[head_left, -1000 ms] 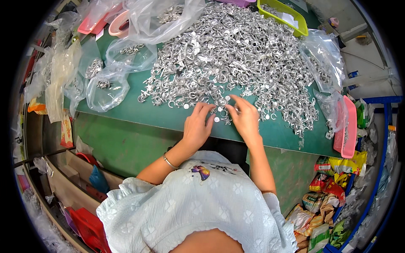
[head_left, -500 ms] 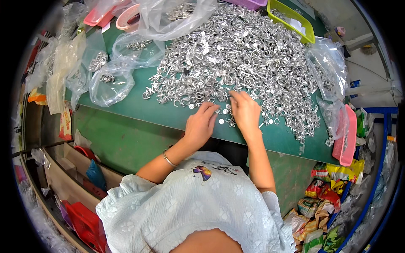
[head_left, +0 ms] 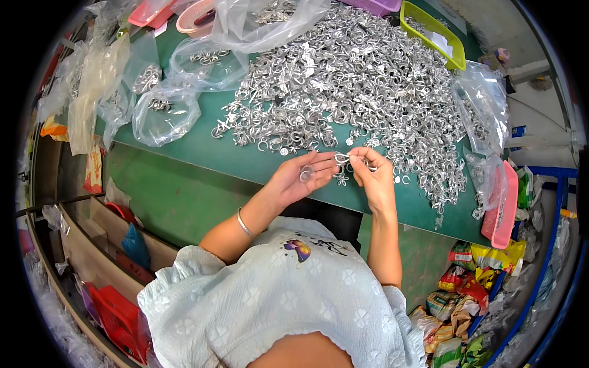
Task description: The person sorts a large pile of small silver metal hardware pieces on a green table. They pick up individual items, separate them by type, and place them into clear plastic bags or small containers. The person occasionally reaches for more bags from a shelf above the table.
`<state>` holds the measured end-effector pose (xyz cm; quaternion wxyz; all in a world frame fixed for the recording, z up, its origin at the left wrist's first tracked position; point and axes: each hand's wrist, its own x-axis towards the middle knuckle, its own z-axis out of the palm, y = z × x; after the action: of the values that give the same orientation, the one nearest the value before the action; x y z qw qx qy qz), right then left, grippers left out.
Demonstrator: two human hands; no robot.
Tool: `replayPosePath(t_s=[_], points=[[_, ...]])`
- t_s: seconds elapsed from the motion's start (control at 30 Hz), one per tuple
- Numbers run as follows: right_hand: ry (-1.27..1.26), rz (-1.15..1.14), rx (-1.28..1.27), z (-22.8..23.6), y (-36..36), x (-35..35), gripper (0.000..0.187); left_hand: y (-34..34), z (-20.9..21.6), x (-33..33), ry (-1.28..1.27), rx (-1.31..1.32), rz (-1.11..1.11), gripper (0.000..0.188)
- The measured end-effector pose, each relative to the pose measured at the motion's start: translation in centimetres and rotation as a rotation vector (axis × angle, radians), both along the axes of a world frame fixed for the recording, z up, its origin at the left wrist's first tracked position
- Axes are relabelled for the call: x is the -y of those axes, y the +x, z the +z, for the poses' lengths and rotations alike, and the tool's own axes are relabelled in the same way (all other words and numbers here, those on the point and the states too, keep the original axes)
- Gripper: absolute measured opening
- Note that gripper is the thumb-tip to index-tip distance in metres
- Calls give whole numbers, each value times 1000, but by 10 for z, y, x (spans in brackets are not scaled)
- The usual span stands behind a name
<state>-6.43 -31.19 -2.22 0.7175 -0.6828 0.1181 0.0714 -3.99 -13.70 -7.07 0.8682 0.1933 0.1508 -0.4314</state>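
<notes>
Palm up, my left hand (head_left: 299, 176) holds a silver open-ended ring (head_left: 305, 174) across its slightly curled fingers. Thumb and forefinger of my right hand (head_left: 373, 175) pinch another silver ring (head_left: 343, 158) beside the left fingertips. Its other fingers are bent, and more metal shows between them. A large heap of silver rings (head_left: 362, 86) spreads over the green table (head_left: 245, 158) just beyond both hands. A small flower-shaped silver piece (head_left: 342, 180) lies below the pinched ring.
Clear plastic bags (head_left: 167, 119) with silver pieces lie at the left, and another bag (head_left: 480, 107) at the right. A yellow-green basket (head_left: 455, 52) stands far right. A pink tray (head_left: 502, 214) sits at the right edge. Cardboard boxes (head_left: 101, 254) flank the table's near left.
Both hands have come up off the heap's near edge. The left has turned palm up with a ring in it; the right has moved slightly rightward and pinches a ring.
</notes>
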Motion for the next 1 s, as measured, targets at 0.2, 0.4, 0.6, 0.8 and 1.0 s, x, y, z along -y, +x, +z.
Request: replayPosePath(t_s=[0.2,0.4,0.6,0.8,1.0], points=[[127,7,52,2,-6,-6,10,-1,7,6,-117,-103,26,54],[19,22,81,-6,-15,-10,11,-3,-2,4,-185,-69,-30,49],[-630,-233,306,-13,-20,4,6,-13,2,-8,46,164,-22,40],[-965,-225,202,-18,-35,46,6,-14,-10,-15,34,157,-47,44],[-1068,-243,362,-7,-13,26,19,-19,-3,-10,174,256,-5,39]])
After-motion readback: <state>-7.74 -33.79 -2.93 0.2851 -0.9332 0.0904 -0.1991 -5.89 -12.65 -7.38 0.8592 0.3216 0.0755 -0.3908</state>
